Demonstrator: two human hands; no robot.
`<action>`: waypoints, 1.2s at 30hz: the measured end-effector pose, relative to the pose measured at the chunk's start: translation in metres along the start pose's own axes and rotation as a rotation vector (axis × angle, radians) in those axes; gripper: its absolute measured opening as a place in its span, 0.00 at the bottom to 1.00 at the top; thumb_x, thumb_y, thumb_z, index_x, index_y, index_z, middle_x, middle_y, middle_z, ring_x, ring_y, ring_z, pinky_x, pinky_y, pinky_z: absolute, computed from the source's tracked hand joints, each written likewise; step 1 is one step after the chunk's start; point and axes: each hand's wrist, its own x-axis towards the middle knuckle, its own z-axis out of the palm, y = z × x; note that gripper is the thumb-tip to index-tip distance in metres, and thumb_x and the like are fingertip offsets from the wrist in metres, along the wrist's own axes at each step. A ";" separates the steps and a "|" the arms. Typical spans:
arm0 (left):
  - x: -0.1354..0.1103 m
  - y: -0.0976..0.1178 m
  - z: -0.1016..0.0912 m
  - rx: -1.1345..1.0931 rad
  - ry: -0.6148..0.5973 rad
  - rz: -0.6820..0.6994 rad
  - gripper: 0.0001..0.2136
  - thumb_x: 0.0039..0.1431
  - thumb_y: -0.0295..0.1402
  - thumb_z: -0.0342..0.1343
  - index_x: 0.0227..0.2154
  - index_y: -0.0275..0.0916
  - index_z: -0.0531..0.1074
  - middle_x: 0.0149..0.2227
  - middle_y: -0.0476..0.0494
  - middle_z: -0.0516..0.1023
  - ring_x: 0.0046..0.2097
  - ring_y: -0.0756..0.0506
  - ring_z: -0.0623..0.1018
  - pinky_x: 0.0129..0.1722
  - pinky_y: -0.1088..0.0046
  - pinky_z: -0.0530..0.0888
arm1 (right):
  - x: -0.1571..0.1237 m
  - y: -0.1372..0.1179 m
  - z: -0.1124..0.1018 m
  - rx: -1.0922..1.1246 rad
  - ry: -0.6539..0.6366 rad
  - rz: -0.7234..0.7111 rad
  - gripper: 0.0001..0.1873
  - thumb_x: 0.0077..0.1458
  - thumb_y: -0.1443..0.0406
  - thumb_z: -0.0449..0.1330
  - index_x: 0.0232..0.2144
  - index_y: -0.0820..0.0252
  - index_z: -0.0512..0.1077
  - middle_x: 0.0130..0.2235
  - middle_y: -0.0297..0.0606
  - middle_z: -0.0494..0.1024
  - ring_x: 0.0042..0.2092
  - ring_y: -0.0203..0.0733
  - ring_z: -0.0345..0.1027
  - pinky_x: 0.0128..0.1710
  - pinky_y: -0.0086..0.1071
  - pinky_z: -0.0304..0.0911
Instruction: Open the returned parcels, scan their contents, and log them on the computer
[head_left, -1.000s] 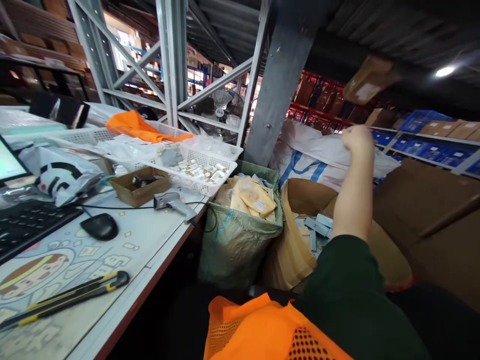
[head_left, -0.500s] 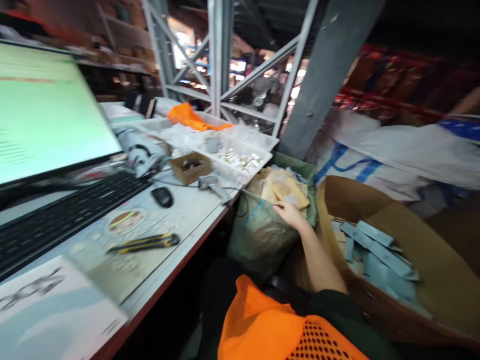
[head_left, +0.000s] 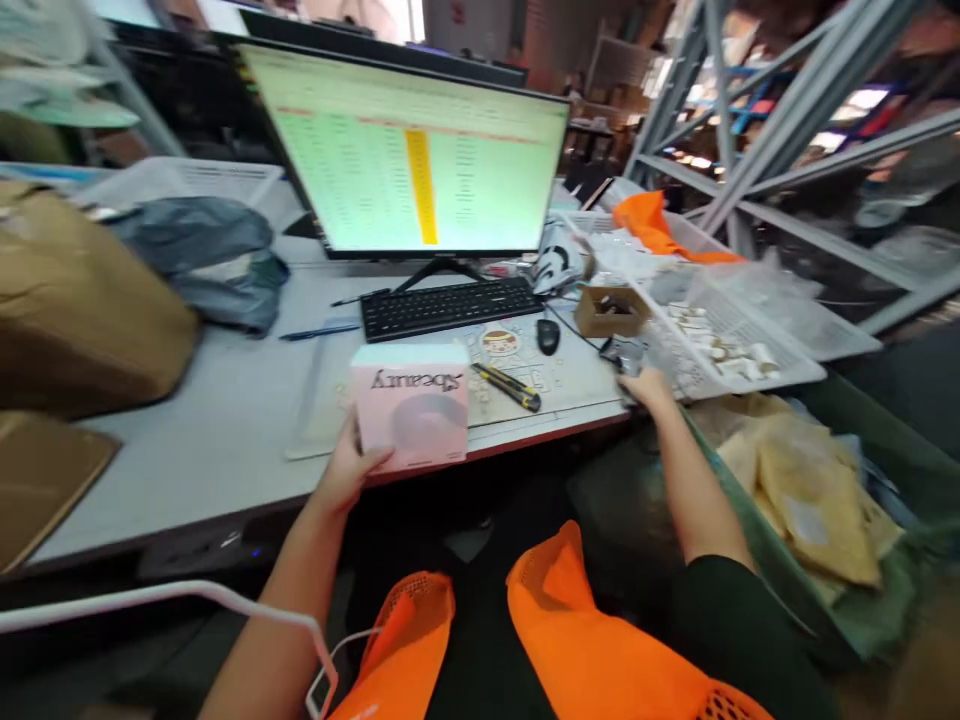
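My left hand [head_left: 346, 468] grips the left side of a pink and pale blue box [head_left: 412, 404] that rests on the near edge of the grey desk [head_left: 225, 420]. My right hand [head_left: 649, 386] reaches to the desk's right edge and closes over the grey barcode scanner [head_left: 621, 354]; its fingers are blurred. A yellow and black utility knife [head_left: 508, 386] lies between the box and the scanner.
A monitor [head_left: 412, 150], black keyboard [head_left: 450, 306] and mouse [head_left: 548, 336] stand behind. White baskets [head_left: 739, 335] with small items sit at right, a small cardboard tray [head_left: 609, 310] beside them. A green sack of padded envelopes [head_left: 810, 490] is below right. Brown parcels [head_left: 67, 300] lie at left.
The view swung left from the sacks to the desk. My right hand left the envelope sack and moved up to the scanner. My left hand and the pink box came into view.
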 end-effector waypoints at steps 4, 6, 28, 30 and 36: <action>-0.007 -0.003 0.008 -0.070 0.042 -0.002 0.51 0.32 0.50 0.81 0.61 0.36 0.70 0.58 0.29 0.78 0.62 0.26 0.75 0.64 0.49 0.74 | -0.008 -0.007 -0.002 0.337 -0.096 -0.031 0.20 0.65 0.50 0.64 0.45 0.62 0.75 0.38 0.39 0.79 0.36 0.39 0.74 0.39 0.36 0.73; -0.011 -0.010 0.015 -0.182 0.109 -0.012 0.50 0.32 0.50 0.81 0.60 0.36 0.72 0.57 0.30 0.78 0.60 0.27 0.77 0.62 0.50 0.75 | -0.021 -0.008 -0.003 0.413 -0.151 -0.049 0.20 0.63 0.49 0.64 0.40 0.60 0.74 0.30 0.33 0.74 0.30 0.37 0.70 0.33 0.35 0.72; -0.018 -0.013 0.011 -0.907 -0.520 -0.389 0.38 0.52 0.60 0.62 0.58 0.38 0.71 0.45 0.29 0.79 0.35 0.35 0.79 0.33 0.58 0.78 | -0.156 -0.097 0.032 1.023 -1.070 -0.228 0.26 0.53 0.50 0.75 0.45 0.61 0.79 0.19 0.23 0.60 0.20 0.29 0.50 0.20 0.28 0.51; -0.024 -0.013 0.002 -0.816 -0.382 -0.320 0.39 0.52 0.60 0.63 0.59 0.38 0.71 0.45 0.29 0.80 0.34 0.37 0.79 0.31 0.59 0.78 | -0.151 -0.091 0.031 1.006 -1.056 -0.258 0.21 0.52 0.51 0.75 0.36 0.62 0.78 0.20 0.27 0.64 0.21 0.31 0.54 0.21 0.29 0.54; -0.036 -0.019 -0.075 -0.181 0.279 -0.031 0.38 0.56 0.70 0.54 0.57 0.46 0.72 0.51 0.35 0.81 0.48 0.34 0.82 0.42 0.57 0.83 | -0.087 -0.052 0.027 0.890 -0.632 0.018 0.25 0.44 0.52 0.76 0.36 0.59 0.71 0.22 0.33 0.75 0.23 0.38 0.66 0.23 0.31 0.62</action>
